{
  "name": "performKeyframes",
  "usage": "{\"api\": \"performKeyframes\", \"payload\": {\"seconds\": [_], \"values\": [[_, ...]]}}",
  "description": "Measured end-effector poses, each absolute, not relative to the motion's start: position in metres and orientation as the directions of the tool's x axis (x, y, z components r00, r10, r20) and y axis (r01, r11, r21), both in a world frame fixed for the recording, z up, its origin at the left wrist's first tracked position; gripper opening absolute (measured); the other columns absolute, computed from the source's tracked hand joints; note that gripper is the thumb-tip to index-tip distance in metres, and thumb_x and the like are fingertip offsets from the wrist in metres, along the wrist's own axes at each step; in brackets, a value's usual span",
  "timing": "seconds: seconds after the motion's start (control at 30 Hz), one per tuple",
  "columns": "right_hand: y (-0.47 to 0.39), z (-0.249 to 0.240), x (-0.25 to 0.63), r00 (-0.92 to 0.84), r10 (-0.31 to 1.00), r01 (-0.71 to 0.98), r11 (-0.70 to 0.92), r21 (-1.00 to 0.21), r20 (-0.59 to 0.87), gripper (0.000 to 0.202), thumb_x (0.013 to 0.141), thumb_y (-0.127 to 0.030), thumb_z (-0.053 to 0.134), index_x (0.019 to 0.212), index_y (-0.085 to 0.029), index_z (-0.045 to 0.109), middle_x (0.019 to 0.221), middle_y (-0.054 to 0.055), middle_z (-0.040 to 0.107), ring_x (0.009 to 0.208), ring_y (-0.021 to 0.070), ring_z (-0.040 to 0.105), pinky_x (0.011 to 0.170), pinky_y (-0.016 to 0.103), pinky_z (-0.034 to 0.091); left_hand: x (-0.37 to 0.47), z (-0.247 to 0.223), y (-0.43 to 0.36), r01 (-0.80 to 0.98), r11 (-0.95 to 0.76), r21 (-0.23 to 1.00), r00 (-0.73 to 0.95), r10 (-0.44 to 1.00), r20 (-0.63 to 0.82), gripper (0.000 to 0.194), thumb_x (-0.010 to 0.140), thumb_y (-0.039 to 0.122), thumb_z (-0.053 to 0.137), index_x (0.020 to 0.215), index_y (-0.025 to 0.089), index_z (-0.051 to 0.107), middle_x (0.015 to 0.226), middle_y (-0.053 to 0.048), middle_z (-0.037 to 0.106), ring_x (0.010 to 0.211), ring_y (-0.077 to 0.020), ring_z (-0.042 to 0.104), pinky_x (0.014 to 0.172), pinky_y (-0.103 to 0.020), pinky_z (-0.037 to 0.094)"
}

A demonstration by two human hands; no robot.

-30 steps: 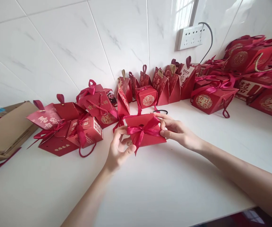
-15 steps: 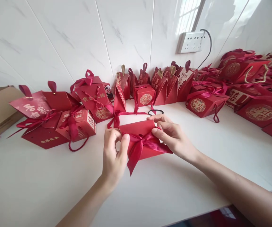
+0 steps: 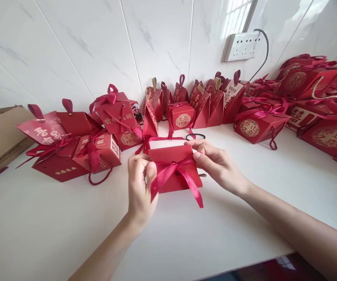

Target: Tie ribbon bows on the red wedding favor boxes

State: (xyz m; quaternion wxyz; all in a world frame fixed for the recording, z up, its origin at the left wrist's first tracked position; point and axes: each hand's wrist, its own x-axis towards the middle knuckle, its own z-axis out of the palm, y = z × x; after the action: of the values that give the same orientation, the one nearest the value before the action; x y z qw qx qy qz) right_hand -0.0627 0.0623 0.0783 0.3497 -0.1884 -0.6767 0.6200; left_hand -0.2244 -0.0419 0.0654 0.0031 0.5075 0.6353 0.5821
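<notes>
Left hand [image 3: 141, 185]: half-curled, thumb and fingers closed on red box's [image 3: 174, 185] left end | right hand [image 3: 222, 168]: thumb and fingers pinching its upper right corner | red box: between both hands, over white table [image 3: 156, 249], black band [image 3: 205, 137] just beyond | change: right ribbon tail [image 3: 193, 187], earlier stretched sideways, now slants down

Held box [image 3: 172, 183]: underside hidden; cardboard [image 3: 2, 134]: cut off at left.

Plain red held box [image 3: 171, 183], crimson ribbon bow [image 3: 168, 171], gold-patterned small box [image 3: 182, 117], grey-veined white wall [image 3: 162, 35].
</notes>
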Motion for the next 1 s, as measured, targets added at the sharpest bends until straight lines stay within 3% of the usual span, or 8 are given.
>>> {"api": "performKeyframes", "payload": {"seconds": [0.17, 0.23, 0.33, 0.5, 0.63, 0.77, 0.87, 1.0], "values": [[0.063, 0.077, -0.067, -0.694, 0.7, -0.16, 0.083, -0.984, 0.172, 0.043, 0.088, -0.052, 0.054, 0.064, -0.018, 0.042, 0.125, 0.007, 0.049, 0.074, 0.0142, 0.056, 0.051, 0.028, 0.05, -0.228, 0.065, -0.039, 0.64, -0.205, 0.74, -0.483, 0.642, 0.595, 0.021, 0.092, 0.022, 0.043, 0.072, 0.022, 0.047, 0.093, -0.004, 0.05, 0.091, -0.016, 0.053, 0.079, -0.027, 0.047], [0.063, 0.079, -0.067, -0.677, 0.707, -0.15, 0.142, -0.978, 0.207, 0.041, 0.086, -0.053, 0.057, 0.068, -0.019, 0.044, 0.122, 0.008, 0.051, 0.08, 0.0163, 0.057, 0.053, 0.028, 0.051, -0.228, 0.066, -0.04, 0.607, -0.205, 0.768, -0.499, 0.654, 0.569, 0.022, 0.092, 0.022, 0.044, 0.07, 0.021, 0.046, 0.095, -0.003, 0.051, 0.093, -0.0156, 0.054, 0.079, -0.025, 0.047], [0.061, 0.081, -0.066, -0.671, 0.669, -0.203, 0.249, -0.947, 0.32, 0.04, 0.077, -0.055, 0.068, 0.085, -0.023, 0.045, 0.113, 0.007, 0.054, 0.096, 0.0201, 0.057, 0.069, 0.03, 0.055, -0.226, 0.068, -0.042, 0.559, -0.198, 0.805, -0.524, 0.669, 0.528, 0.024, 0.092, 0.027, 0.047, 0.068, 0.021, 0.046, 0.094, -0.003, 0.051, 0.09, -0.0145, 0.054, 0.076, -0.024, 0.047], [0.058, 0.077, -0.066, -0.729, 0.584, -0.135, 0.389, -0.911, 0.358, 0.065, 0.067, -0.047, 0.08, 0.109, -0.028, 0.034, 0.127, 0.01, 0.045, 0.112, 0.0224, 0.054, 0.087, 0.036, 0.053, -0.229, 0.068, -0.041, 0.455, -0.179, 0.872, -0.561, 0.704, 0.436, 0.034, 0.089, 0.05, 0.048, 0.071, 0.021, 0.049, 0.093, -0.004, 0.051, 0.085, -0.0166, 0.055, 0.073, -0.026, 0.048], [0.059, 0.075, -0.067, -0.756, 0.584, -0.083, 0.36, -0.929, 0.294, 0.051, 0.077, -0.039, 0.073, 0.105, -0.027, 0.033, 0.126, 0.01, 0.048, 0.108, 0.0204, 0.058, 0.089, 0.039, 0.054, -0.237, 0.067, -0.038, 0.357, -0.156, 0.921, -0.537, 0.773, 0.339, 0.047, 0.079, 0.066, 0.047, 0.082, 0.02, 0.052, 0.098, -0.007, 0.053, 0.081, -0.0197, 0.056, 0.069, -0.032, 0.05], [0.061, 0.078, -0.066, -0.765, 0.599, -0.087, 0.269, -0.959, 0.237, 0.036, 0.082, -0.044, 0.067, 0.093, -0.025, 0.038, 0.135, 0.01, 0.046, 0.115, 0.022, 0.056, 0.093, 0.041, 0.052, -0.241, 0.066, -0.037, 0.388, -0.189, 0.902, -0.493, 0.785, 0.377, 0.031, 0.074, 0.048, 0.062, 0.081, 0.022, 0.047, 0.099, -0.005, 0.052, 0.083, -0.0188, 0.056, 0.074, -0.033, 0.051], [0.065, 0.081, -0.064, -0.78, 0.593, -0.096, 0.202, -0.975, 0.199, 0.031, 0.083, -0.044, 0.066, 0.092, -0.024, 0.043, 0.139, 0.009, 0.045, 0.116, 0.0231, 0.056, 0.088, 0.039, 0.054, -0.244, 0.066, -0.037, 0.458, -0.219, 0.861, -0.45, 0.778, 0.438, 0.022, 0.072, 0.034, 0.066, 0.077, 0.022, 0.048, 0.102, -0.005, 0.05, 0.092, -0.0196, 0.056, 0.081, -0.034, 0.05], [0.072, 0.084, -0.06, -0.822, 0.567, 0.005, 0.11, -0.994, 0.059, 0.038, 0.083, -0.046, 0.065, 0.112, -0.024, 0.052, 0.115, 0.008, 0.063, 0.101, 0.0231, 0.063, 0.081, 0.038, 0.055, -0.251, 0.069, -0.036, 0.478, -0.21, 0.853, -0.408, 0.807, 0.427, 0.019, 0.079, 0.034, 0.06, 0.067, 0.021, 0.054, 0.102, -0.007, 0.055, 0.106, -0.0238, 0.053, 0.084, -0.034, 0.05]]}}
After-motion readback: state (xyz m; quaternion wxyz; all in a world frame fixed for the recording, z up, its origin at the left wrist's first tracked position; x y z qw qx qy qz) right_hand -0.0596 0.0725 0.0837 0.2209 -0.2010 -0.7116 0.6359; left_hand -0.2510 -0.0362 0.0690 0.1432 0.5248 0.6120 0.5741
